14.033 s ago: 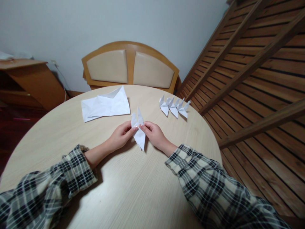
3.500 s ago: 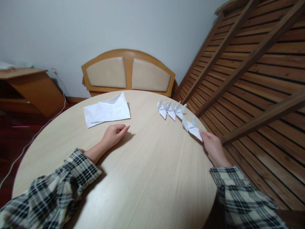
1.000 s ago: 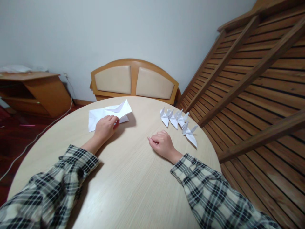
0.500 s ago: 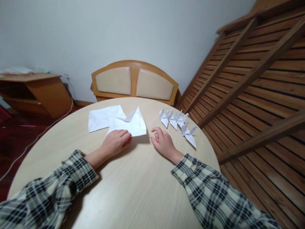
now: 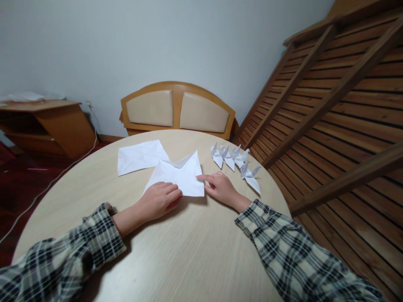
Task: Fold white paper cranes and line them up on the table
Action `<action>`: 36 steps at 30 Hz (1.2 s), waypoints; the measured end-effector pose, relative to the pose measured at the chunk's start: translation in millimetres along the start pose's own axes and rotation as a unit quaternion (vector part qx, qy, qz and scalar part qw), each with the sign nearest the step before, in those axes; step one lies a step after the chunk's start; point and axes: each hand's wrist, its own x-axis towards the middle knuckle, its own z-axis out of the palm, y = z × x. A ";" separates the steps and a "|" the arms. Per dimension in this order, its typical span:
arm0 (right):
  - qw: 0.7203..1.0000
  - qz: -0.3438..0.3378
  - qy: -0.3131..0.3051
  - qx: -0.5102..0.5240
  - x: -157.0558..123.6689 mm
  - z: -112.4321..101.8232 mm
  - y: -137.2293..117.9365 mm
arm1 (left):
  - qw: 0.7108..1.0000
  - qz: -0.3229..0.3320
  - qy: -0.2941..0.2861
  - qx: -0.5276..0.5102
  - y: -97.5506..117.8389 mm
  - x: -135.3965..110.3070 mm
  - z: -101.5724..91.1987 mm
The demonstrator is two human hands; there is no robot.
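A creased white sheet of paper [image 5: 181,176] is tilted in front of me, its far edge bent up to a raised corner at the right. My left hand [image 5: 160,199] is closed on its near edge, with the fingertips curled out of sight. At the right edge, my right hand [image 5: 222,188] has the paper between thumb and forefinger, the forefinger stretched over its face. Beyond the left hand, a second creased white sheet [image 5: 141,156] lies flat, its right end close to the first sheet.
Several folded paper cranes [image 5: 229,159] stand at the back right, with one crane [image 5: 251,177] nearer the round table's [image 5: 176,247] right edge. Behind the table is a padded headboard [image 5: 204,111]. A wooden slatted frame [image 5: 340,113] leans at the right; a low cabinet [image 5: 53,126] stands left.
The held sheet has slid nearer and to the right, away from the flat sheet. My left hand moved with it. My right hand has closed on its right edge.
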 end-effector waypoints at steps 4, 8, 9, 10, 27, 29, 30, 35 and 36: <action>0.999 -0.028 -0.040 -0.007 -0.9 3.0 -3.2 | 1.000 0.017 -0.012 -0.020 4.2 1.0 1.2; 0.998 -0.023 -0.062 -0.008 -1.1 6.5 -1.6 | 0.998 0.032 -0.019 -0.051 7.3 2.1 0.2; 0.998 -0.020 -0.064 -0.008 -1.2 6.9 -0.3 | 0.997 0.035 -0.018 -0.060 8.4 2.7 -0.8; 0.998 -0.016 -0.066 -0.009 -1.5 7.0 1.2 | 0.997 0.037 -0.018 -0.072 9.6 3.4 -2.2; 0.996 0.003 -0.078 0.051 -8.1 -0.9 21.3 | 0.992 -0.095 -0.035 -0.072 -84.8 -38.5 -1.7; 0.995 0.003 -0.076 0.059 -9.0 -1.6 23.7 | 0.992 -0.090 -0.059 -0.070 -86.9 -41.0 -0.6; 0.995 0.004 -0.075 0.063 -9.7 -2.1 25.0 | 0.991 -0.087 -0.069 -0.073 -86.3 -41.1 -0.8; 0.993 0.019 -0.071 0.091 -14.0 -5.7 29.9 | 0.990 -0.082 -0.079 -0.085 -79.5 -36.7 -3.1; 0.993 0.023 -0.072 0.095 -14.8 -6.3 30.2 | 0.989 -0.083 -0.078 -0.090 -78.8 -36.2 -3.1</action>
